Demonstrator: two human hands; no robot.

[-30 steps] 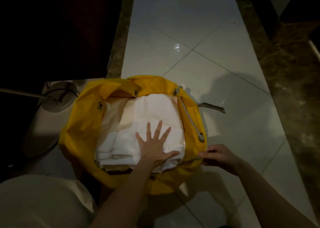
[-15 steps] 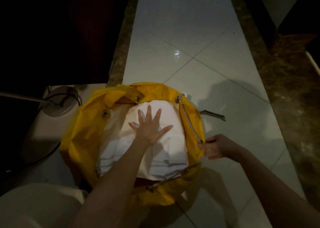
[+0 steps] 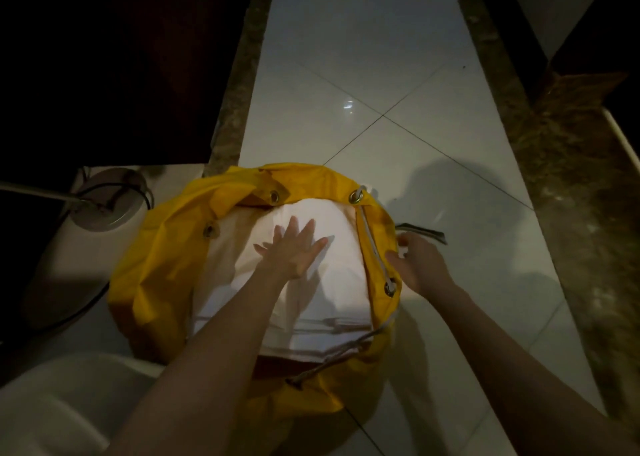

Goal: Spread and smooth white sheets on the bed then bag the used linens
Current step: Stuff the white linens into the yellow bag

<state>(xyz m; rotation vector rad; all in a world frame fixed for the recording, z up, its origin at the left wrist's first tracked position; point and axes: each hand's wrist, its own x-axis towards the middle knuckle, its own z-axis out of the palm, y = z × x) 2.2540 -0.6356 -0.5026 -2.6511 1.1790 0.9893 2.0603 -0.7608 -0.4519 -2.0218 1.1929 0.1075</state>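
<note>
A yellow laundry bag [image 3: 156, 268] with metal eyelets and a white drawstring [image 3: 374, 247] stands open on the tiled floor. Folded white linens [image 3: 332, 299] fill its mouth. My left hand [image 3: 294, 251] lies flat on top of the linens, fingers straight and spread, pressing down. At the bag's right rim my right hand [image 3: 415, 261] grips the yellow fabric, with fingers curled over the edge and something white between them.
A round metal lamp base [image 3: 107, 206] with a black cable sits on the floor left of the bag. A pale rounded object [image 3: 62, 403] is at lower left. Dark furniture stands at left, brown stone borders [image 3: 568, 185] flank the white tiles, and a dark strap [image 3: 426, 233] lies beyond my right hand.
My left hand slid farther across the linens toward the bag's far side. My right hand moved up along the right rim, from its near corner to beside the drawstring.
</note>
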